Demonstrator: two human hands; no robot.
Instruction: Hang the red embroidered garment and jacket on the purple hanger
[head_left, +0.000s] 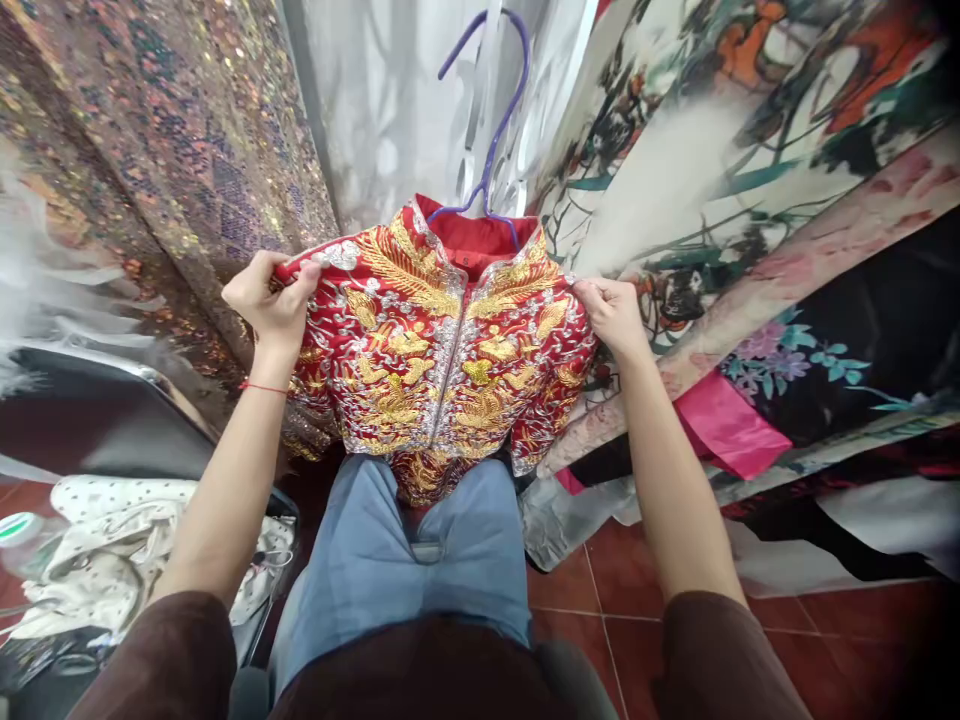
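Note:
A red jacket (442,350), thickly embroidered in gold and silver, hangs in front of me with its stand-up collar at the top. Inside the collar sits a purple hanger (495,140), its hook rising against white fabric. My left hand (274,295) is closed on the jacket's shoulder at the left. On the opposite shoulder, my right hand (609,308) pinches the cloth between thumb and fingers. Both sleeves droop below the hands. The jacket's lower part falls between my knees, where more gold-patterned red cloth shows.
Sequined fabric (225,120) hangs at the left, and patterned garments (750,200) hang at the right. A black chair (97,410) stands at the lower left, near bunched dotted cloth (112,550) and a clear bottle (26,540). The floor has red tiles (645,580).

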